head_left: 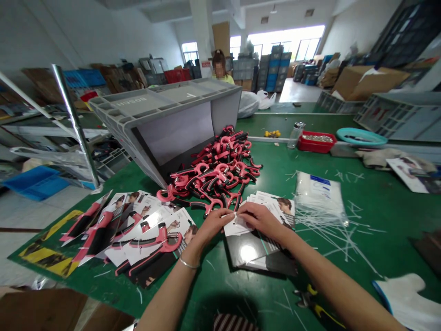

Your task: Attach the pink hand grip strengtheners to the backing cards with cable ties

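Note:
A stack of printed cards (244, 250) lies flat in front of me, with more cards (288, 207) fanned out behind it. At the top card's far-left edge, my left hand (215, 224) is closed, its fingertips pinching the card. My right hand (260, 219) rests over the same edge, thumb and fingers pressed together against the card; whatever lies between them is too small to make out. Just beyond the hands is a heap of pink and black hand grippers (220, 172). To the left, several hand grippers (160, 239) lie on their printed cards.
A grey crate (120, 115) lies tipped behind the heap. Right of the cards are a bag of white cable ties (320, 193), loose ties (330, 225), yellow-handled cutters (319, 310) and a white glove (409, 296). Farther back stand a red tray (316, 145) and a glass jar (295, 136). A person (220, 69) is behind the crate.

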Available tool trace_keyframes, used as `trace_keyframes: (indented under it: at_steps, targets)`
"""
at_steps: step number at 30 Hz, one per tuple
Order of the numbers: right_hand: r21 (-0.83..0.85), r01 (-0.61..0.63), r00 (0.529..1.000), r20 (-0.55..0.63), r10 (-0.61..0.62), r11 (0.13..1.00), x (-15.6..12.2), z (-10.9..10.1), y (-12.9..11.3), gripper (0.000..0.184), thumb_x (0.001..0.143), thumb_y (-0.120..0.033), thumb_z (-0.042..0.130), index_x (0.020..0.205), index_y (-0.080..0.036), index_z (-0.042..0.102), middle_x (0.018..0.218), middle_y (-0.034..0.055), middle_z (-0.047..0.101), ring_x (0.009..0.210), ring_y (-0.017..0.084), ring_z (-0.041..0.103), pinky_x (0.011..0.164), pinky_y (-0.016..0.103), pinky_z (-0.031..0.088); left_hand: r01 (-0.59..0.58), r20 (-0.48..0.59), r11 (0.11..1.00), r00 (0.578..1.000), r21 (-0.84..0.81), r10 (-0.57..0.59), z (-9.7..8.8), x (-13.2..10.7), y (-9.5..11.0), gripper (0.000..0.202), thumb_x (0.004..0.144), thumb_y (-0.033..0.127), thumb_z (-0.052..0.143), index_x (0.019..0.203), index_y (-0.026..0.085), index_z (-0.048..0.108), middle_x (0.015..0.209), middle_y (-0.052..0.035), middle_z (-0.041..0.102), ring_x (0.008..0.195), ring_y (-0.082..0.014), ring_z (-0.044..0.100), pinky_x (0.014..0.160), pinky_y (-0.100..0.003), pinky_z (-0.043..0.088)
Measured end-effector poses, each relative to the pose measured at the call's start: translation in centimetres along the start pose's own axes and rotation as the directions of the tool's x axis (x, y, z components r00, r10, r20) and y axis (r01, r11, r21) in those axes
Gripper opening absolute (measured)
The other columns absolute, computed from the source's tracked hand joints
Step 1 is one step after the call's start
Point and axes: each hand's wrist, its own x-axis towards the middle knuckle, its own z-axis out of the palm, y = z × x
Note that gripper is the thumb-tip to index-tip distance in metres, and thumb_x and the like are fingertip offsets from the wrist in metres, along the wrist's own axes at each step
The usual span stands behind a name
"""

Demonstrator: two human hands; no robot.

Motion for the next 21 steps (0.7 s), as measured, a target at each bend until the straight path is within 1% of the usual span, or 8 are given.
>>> trace_keyframes:
  at_steps: [2,6,10,12,14,16,18,21]
  targets:
    - [0.017,-0.067,0.974,-0.214,0.069,0.998,-1.2,-1.7,-0.3,0.016,0.095,-0.031,0.053,0.097,-0.022,0.067,0.094,0.0035,0.069,0.088,0.018,0.064,0.083,0.031,0.048,0.030,-0.038,0.999,0.999,-0.013,-0.031,0.8,-1.0,1.1,0.037,0.073,0.047,0.073,0.089,0.014,0.071,0.082,-0.0047,0.071,0.074,-0.0178,0.064,0.067,-0.026,0.047]
    - [0.082,-0.296,0.759,-0.585,0.287,0.952,-4.9,-4.9,0.6,0.020,0.093,-0.036,0.056,0.105,-0.024,0.067,0.095,0.0033,0.069,0.087,0.019,0.063,0.083,0.033,0.047,0.028,-0.137,0.984,0.989,-0.173,-0.053,4.4,-5.2,1.1,0.038,0.074,0.047,0.072,0.095,0.017,0.061,0.089,-0.0042,0.070,0.073,-0.0177,0.066,0.067,-0.028,0.050]
    - [0.466,-0.316,0.687,-0.488,0.538,0.827,-8.3,-6.2,2.2,0.017,0.085,-0.035,0.068,0.097,-0.022,0.069,0.086,0.0021,0.065,0.075,0.015,0.058,0.068,0.028,0.048,0.052,-0.115,0.996,0.992,0.074,-0.043,5.3,-7.7,0.5,0.038,0.084,0.049,0.061,0.108,0.019,0.058,0.086,-0.0039,0.067,0.062,-0.0160,0.062,0.057,-0.028,0.049]
    - [0.787,-0.147,0.660,-0.373,0.652,0.599,-9.6,-6.6,1.5,0.015,0.084,-0.029,0.070,0.098,-0.022,0.068,0.083,0.0006,0.060,0.067,0.011,0.052,0.056,0.022,0.045,-0.022,-0.241,0.939,0.964,0.343,0.110,3.2,-7.2,0.4,0.037,0.090,0.046,0.052,0.116,0.021,0.058,0.093,-0.0051,0.067,0.071,-0.0179,0.063,0.067,-0.031,0.051]
    - [0.964,0.087,0.674,-0.242,0.698,0.250,-10.2,-7.1,-0.3,0.016,0.086,-0.020,0.066,0.102,-0.022,0.064,0.083,-0.0006,0.055,0.064,0.008,0.048,0.051,0.017,0.044,-0.058,-0.294,0.792,0.910,0.608,0.293,0.0,-5.4,0.1,0.033,0.093,0.041,0.046,0.116,0.021,0.059,0.103,-0.0073,0.067,0.088,-0.0220,0.064,0.082,-0.036,0.050]
    - [0.972,0.234,0.715,-0.150,0.683,-0.031,-10.3,-7.4,-2.2,0.018,0.089,-0.013,0.060,0.105,-0.020,0.061,0.084,-0.0006,0.052,0.065,0.006,0.047,0.051,0.013,0.045,-0.128,-0.147,0.594,0.908,0.794,0.393,-3.1,-2.3,-0.5,0.031,0.093,0.033,0.042,0.111,0.017,0.061,0.110,-0.0124,0.066,0.103,-0.0269,0.061,0.094,-0.041,0.046]
    - [0.934,0.311,0.732,-0.119,0.671,-0.174,-10.1,-7.5,-3.7,0.017,0.092,-0.010,0.054,0.106,-0.019,0.059,0.084,-0.0002,0.050,0.065,0.006,0.048,0.051,0.012,0.047,-0.165,0.017,0.370,0.928,0.914,0.373,-5.3,0.9,-1.2,0.029,0.088,0.021,0.042,0.108,0.014,0.063,0.111,-0.0164,0.065,0.108,-0.0303,0.058,0.098,-0.044,0.042]
    - [0.908,0.368,0.717,-0.138,0.684,-0.202,-9.9,-7.4,-4.6,0.016,0.094,-0.011,0.050,0.104,-0.020,0.058,0.082,0.0002,0.047,0.064,0.008,0.048,0.050,0.013,0.050,-0.189,0.149,0.170,0.963,0.967,0.224,-6.6,3.9,-1.8,0.026,0.083,0.012,0.042,0.090,0.015,0.066,0.102,-0.0170,0.067,0.101,-0.0310,0.060,0.093,-0.043,0.042]
